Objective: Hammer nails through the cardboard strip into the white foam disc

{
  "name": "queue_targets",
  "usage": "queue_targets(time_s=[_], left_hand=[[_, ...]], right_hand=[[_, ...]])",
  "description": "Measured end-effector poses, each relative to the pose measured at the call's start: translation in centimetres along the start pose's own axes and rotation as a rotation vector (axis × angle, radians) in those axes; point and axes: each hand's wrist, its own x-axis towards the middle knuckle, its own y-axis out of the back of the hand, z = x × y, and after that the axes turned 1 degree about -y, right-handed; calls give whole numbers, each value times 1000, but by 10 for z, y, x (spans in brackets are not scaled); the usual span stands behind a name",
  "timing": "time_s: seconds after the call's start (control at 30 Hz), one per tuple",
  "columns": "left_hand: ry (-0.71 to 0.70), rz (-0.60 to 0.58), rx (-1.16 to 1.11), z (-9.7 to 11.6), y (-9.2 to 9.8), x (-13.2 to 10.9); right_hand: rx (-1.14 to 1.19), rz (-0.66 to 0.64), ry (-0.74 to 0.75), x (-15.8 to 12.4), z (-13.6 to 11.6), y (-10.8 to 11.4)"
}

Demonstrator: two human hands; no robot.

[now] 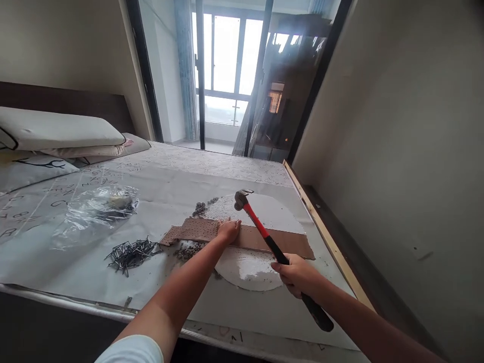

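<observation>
Right hand [297,274] clasping part-hidden hammer [277,250]; left hand [228,232] on brown board [248,237], cannot tell if pinching anything

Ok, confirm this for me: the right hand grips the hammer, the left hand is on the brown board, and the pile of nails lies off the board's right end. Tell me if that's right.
Not quite: the head view shows the pile of nails off the left end of the brown board. The right hand does grip the hammer, and the left hand is on the board.
</observation>
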Motion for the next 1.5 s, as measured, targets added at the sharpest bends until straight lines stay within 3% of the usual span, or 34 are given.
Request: queue_targets(time_s=[0.1, 0.3, 0.47, 0.7, 0.87, 1.07, 1.17, 1.3, 1.4, 1.5], left_hand=[[-5, 26, 53, 1, 0, -2], [5, 4, 100, 2, 1, -4], [8, 11, 135, 1, 2, -7], [-10, 50, 141, 0, -2, -5], [-36, 57, 121, -2, -1, -8], [-70, 54, 152, -3, -4, -6], [-128, 17, 120, -8, 11, -5], [-283, 31, 124, -24, 49, -14], [-321, 153, 95, -33, 73, -33], [-357, 315, -6, -37, 80, -62]], right_hand=[[-40, -9, -77, 5, -1, -4], [-63, 39, 70, 1, -19, 2], [-94, 5, -83, 10, -12, -2], [-64, 97, 63, 5, -21, -1], [-167, 35, -87, 12, -6, -6], [-67, 43, 78, 7, -10, -2], [-84, 35, 23, 9, -8, -6], [-167, 9, -122, 15, 4, -13], [-153, -12, -87, 11, 4, -13], [-72, -10, -13, 5, -1, -10]])
